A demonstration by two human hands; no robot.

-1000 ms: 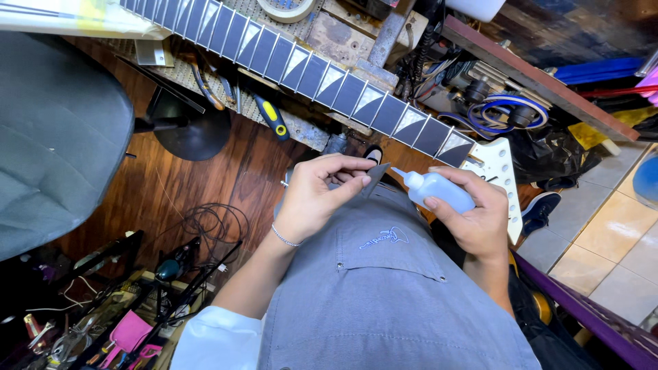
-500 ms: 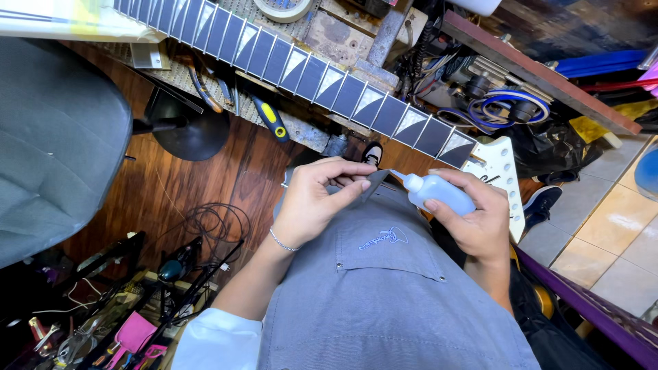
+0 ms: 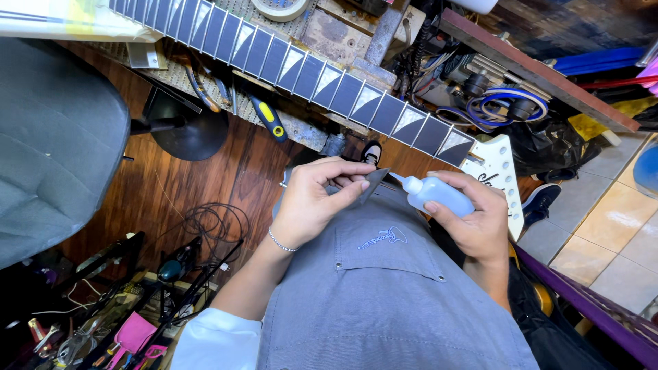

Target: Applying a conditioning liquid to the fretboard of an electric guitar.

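My left hand (image 3: pixel 319 200) pinches a small dark triangular piece (image 3: pixel 373 182) between thumb and fingers, its point toward the right. My right hand (image 3: pixel 473 219) grips a small pale blue squeeze bottle (image 3: pixel 435 193) with a white nozzle; the nozzle tip sits right at the triangular piece. Both hands hover in front of my grey shirt (image 3: pixel 384 294). Just beyond them lies a guitar neck (image 3: pixel 308 72) with a dark fretboard and white triangular inlays, ending in a white headstock (image 3: pixel 495 175) at the right.
A yellow and black screwdriver (image 3: pixel 269 118) lies on the cluttered bench under the neck. A grey padded chair (image 3: pixel 51 144) fills the left. Cables (image 3: pixel 216 223) coil on the wooden floor, with pink tools (image 3: pixel 133 336) at lower left. Tiled floor (image 3: pixel 603 226) lies right.
The bottle's nozzle has come closer to the dark triangular piece. Both hands stay in nearly the same place.
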